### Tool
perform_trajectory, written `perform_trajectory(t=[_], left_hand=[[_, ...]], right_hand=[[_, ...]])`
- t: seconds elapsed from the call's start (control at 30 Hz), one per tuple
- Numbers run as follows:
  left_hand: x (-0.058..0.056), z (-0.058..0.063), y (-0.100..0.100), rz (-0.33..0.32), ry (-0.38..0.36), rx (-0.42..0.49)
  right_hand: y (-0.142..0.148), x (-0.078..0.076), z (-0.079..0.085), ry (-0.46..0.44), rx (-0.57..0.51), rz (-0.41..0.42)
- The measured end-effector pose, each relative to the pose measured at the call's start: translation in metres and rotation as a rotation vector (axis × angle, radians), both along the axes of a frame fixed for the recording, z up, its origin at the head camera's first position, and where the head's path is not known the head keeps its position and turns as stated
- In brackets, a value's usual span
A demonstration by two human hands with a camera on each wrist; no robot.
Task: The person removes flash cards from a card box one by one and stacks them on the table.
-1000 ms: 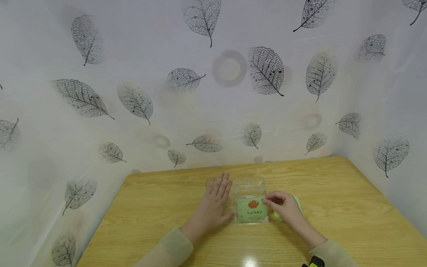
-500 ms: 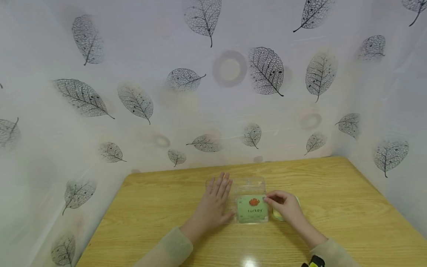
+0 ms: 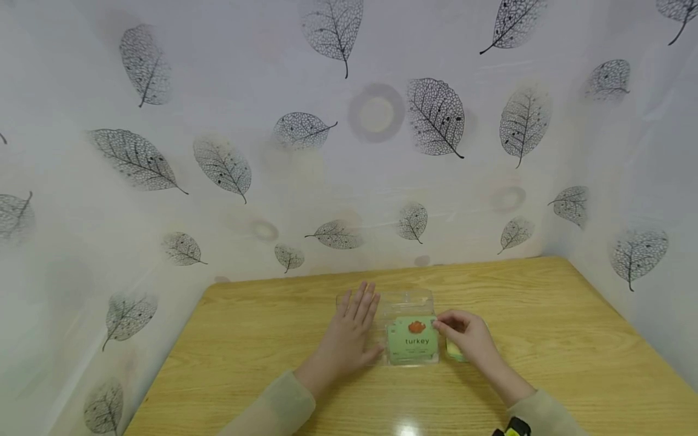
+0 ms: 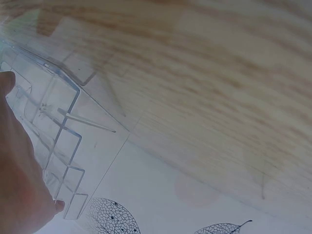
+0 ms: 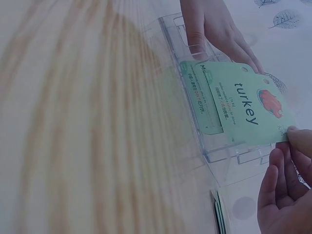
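A green card (image 3: pixel 412 346) printed "turkey" with a red picture sits over a clear plastic box (image 3: pixel 408 298). My right hand (image 3: pixel 470 340) pinches its upper right corner between thumb and fingers. In the right wrist view, the turkey card (image 5: pixel 239 109) slants above another green card (image 5: pixel 201 105), which lies in the box. My left hand (image 3: pixel 349 339) lies with fingers extended across the left part of the box. The left wrist view has that hand (image 4: pixel 22 165) beside stepped clear plastic edges (image 4: pixel 73 136).
A small stack of green cards (image 3: pixel 455 352) lies on the wooden table (image 3: pixel 262 339), partly hidden under my right hand. White sheeting (image 3: pixel 376 181) with leaf prints rises behind the table and at both sides. A dark watch-like band (image 3: pixel 518 426) is at the right sleeve.
The turkey card has shifted slightly upward and away with my right hand's pinch, baring an edge of green below it. My left hand has stayed in place.
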State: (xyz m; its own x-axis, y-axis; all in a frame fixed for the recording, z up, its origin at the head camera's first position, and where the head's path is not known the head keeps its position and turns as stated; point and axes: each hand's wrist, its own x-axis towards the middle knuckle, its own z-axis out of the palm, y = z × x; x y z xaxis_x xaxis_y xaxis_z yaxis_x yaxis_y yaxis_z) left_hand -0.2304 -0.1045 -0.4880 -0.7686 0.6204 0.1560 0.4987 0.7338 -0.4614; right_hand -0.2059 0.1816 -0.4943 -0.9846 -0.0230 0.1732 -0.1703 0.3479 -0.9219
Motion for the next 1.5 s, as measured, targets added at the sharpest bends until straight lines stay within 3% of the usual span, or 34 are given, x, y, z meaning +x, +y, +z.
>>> perform_trajectory(t=[1.07,1.5], left_hand=[[-0.0019,-0.0032,0.0001,-0.004,0.03,-0.027],[-0.0022,-0.0037,-0.0011,-0.013,0.036,0.001]], right_hand=[[0.0044,-0.003,0.0043,-0.057,-0.051,-0.026],[0.0088,-0.0011,0.0098,-0.037,-0.024,-0.043]])
